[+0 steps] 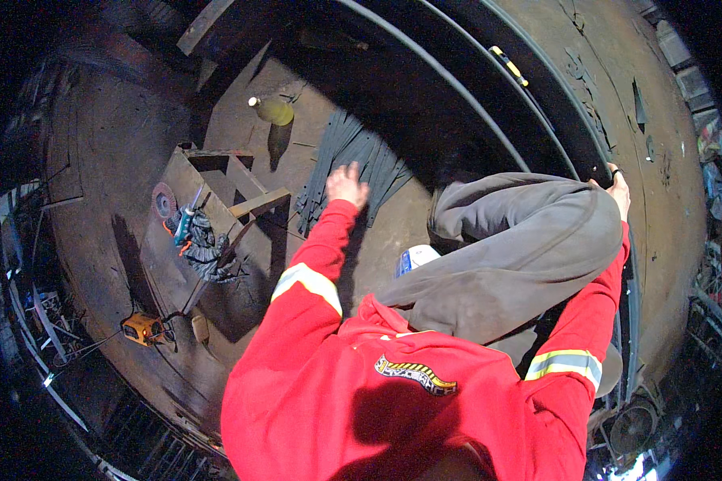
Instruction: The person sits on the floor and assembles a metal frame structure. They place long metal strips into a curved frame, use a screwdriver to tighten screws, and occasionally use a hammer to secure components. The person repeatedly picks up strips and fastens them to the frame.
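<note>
Fingers of the left hand (pixel 347 189) look slightly spread and blurred, with nothing visibly clamped between them; those of the right hand (pixel 619 193) are at the edge of a long metal beam (pixel 557 92), how tightly I cannot tell; left of the left fingers stands an angular metal frame (pixel 261 202), with a teal-handled tool (pixel 184 227) farther that way; a yellowish bottle (pixel 274 111) stands ahead and leftward of them; a grey-trousered leg (pixel 529 240) bars the space between both hands' fingers; dark flat strips (pixel 351 144) lie fanned ahead of and around the left fingertips, contact uncertain.
</note>
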Demonstrator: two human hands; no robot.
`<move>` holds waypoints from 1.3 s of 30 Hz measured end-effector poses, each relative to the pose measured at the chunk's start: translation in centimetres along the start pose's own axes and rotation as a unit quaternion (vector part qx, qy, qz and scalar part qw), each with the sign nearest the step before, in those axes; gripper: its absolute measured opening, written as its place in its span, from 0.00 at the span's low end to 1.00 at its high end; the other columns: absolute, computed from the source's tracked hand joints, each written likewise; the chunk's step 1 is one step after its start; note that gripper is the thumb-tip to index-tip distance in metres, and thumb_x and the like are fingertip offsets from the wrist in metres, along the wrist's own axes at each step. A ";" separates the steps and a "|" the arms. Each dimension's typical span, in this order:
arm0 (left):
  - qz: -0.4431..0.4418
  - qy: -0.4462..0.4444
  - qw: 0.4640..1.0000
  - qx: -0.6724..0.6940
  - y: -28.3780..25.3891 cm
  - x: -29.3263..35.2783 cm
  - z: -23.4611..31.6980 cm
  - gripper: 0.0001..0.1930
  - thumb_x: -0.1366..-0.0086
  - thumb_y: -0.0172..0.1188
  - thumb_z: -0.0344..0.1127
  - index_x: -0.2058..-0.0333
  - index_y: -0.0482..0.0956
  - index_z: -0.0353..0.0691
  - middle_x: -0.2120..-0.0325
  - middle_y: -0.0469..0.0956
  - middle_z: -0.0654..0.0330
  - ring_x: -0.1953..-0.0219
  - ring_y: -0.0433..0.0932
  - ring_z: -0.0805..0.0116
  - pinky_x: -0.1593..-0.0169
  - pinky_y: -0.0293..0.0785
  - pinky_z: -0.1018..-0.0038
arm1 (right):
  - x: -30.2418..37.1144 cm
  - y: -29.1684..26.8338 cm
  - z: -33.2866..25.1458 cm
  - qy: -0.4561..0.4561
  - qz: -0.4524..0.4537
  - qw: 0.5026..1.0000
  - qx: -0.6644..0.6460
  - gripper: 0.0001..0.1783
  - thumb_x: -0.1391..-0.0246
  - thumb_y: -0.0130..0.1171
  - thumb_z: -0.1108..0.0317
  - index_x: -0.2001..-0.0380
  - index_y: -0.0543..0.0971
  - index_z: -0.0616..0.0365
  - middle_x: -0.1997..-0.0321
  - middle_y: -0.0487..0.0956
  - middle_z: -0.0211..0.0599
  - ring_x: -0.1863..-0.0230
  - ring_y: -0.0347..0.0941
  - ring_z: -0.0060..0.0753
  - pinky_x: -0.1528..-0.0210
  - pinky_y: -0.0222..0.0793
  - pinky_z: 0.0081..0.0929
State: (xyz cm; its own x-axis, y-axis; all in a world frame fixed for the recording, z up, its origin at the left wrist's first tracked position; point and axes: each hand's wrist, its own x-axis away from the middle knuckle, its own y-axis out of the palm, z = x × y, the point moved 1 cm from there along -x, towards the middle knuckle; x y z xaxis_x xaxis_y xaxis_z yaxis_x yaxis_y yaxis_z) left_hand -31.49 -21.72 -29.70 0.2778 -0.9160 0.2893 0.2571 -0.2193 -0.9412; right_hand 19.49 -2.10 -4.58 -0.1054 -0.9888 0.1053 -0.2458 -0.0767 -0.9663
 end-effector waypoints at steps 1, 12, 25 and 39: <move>-0.019 -0.006 1.000 -0.020 0.8 0.2 2.2 0.36 0.45 0.54 0.49 0.39 0.59 0.44 0.42 0.60 0.39 0.39 0.59 0.43 0.38 0.55 0.55 | 0.4 -0.4 -0.2 0.011 0.003 1.000 0.001 0.28 0.63 0.67 0.60 0.54 0.74 0.44 0.59 0.80 0.40 0.55 0.77 0.43 0.53 0.69 0.37; 0.121 -0.027 0.990 0.061 2.3 -0.1 3.4 0.23 0.44 0.54 0.39 0.50 0.70 0.40 0.56 0.72 0.49 0.50 0.69 0.53 0.45 0.62 0.59 | 0.1 0.2 0.6 -0.005 0.022 0.999 0.022 0.29 0.63 0.65 0.60 0.52 0.74 0.45 0.58 0.80 0.42 0.56 0.77 0.45 0.53 0.69 0.37; 0.070 -0.098 0.990 0.079 1.5 -4.5 -2.0 0.15 0.47 0.60 0.36 0.60 0.77 0.40 0.61 0.74 0.49 0.55 0.73 0.51 0.51 0.71 0.60 | -0.1 0.3 0.4 -0.009 0.025 1.000 0.010 0.29 0.65 0.64 0.60 0.53 0.74 0.46 0.59 0.80 0.43 0.57 0.77 0.45 0.54 0.70 0.37; 0.160 -0.185 0.969 0.013 0.0 -4.8 -2.4 0.09 0.43 0.56 0.36 0.64 0.71 0.42 0.67 0.75 0.51 0.62 0.76 0.51 0.60 0.73 0.58 | 0.0 0.0 0.1 -0.005 0.031 0.999 0.014 0.28 0.65 0.63 0.60 0.53 0.74 0.46 0.59 0.80 0.42 0.56 0.77 0.45 0.54 0.70 0.37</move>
State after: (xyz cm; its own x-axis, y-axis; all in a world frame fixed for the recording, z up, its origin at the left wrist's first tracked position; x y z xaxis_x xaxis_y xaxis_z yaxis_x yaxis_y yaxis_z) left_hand -35.02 -18.13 -31.51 0.6598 -0.7509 0.0308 0.1254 0.0696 -0.9897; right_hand 19.54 -2.06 -4.63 -0.1091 -0.9931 0.0433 -0.2111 -0.0194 -0.9773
